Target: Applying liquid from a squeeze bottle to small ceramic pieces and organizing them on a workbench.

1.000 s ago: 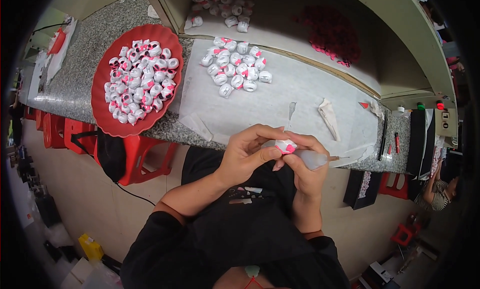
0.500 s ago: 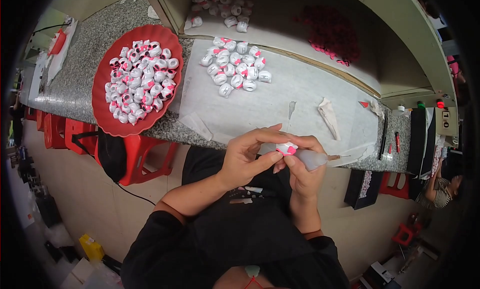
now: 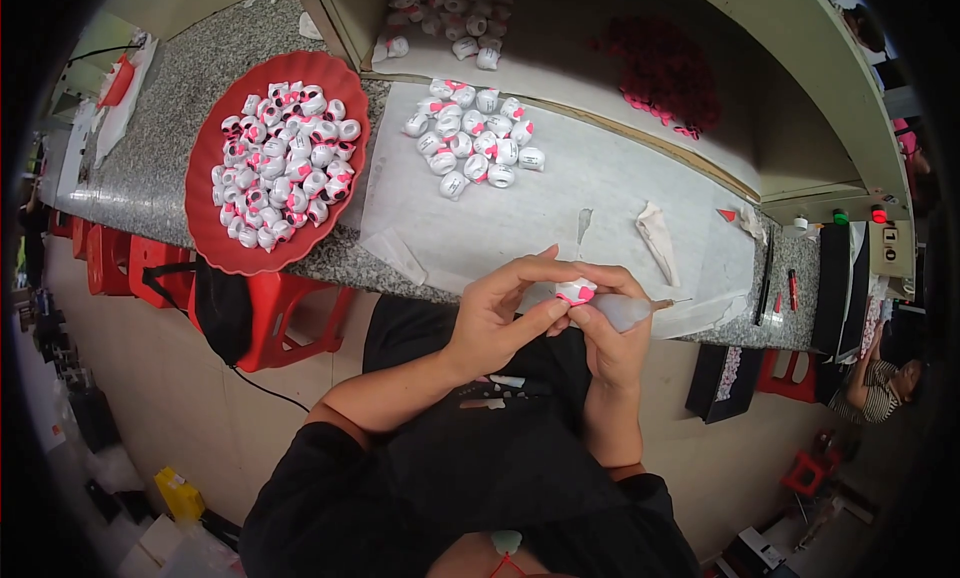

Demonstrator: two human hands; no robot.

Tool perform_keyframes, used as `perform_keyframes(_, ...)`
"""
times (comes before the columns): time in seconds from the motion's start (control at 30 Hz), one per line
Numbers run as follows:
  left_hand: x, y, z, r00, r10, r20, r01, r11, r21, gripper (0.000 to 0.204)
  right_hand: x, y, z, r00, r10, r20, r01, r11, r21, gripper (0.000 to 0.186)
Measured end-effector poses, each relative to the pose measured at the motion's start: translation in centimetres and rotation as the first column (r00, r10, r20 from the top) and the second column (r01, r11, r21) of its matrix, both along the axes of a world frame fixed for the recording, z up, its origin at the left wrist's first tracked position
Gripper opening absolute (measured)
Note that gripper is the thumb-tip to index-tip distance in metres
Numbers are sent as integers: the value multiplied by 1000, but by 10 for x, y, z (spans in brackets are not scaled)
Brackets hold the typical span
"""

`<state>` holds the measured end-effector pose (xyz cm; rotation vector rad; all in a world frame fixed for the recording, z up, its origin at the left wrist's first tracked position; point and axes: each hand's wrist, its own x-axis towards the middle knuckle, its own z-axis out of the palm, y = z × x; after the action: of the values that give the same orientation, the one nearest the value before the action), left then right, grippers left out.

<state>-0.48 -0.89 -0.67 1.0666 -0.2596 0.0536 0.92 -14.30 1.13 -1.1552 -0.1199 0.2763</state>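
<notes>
view: single head fisheye, worn, upright
facing: steeply down, hands near, counter (image 3: 180, 148) far
edges: bent at rim

The small white and pink piece (image 3: 575, 292) has turned a little between the fingertips. The left hand (image 3: 505, 313) now curls more over it, with its thumb stretched under toward the right hand (image 3: 612, 333).

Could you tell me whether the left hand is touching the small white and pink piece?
Touching. The head view shows the left hand with fingertips closed on the small white and pink piece, no gap visible.
</notes>
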Motion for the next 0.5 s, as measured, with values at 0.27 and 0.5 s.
perform_keyframes(0.27,-2,-2,0,994,-109,5,109,986,-129,17,-13,-3,3,994,-52,95,40,992,120,24)
perform_keyframes(0.5,-3,20,6,987,-146,-67,135,979,-153,18,1,3,-6,981,193,29,-195,961,198,30)
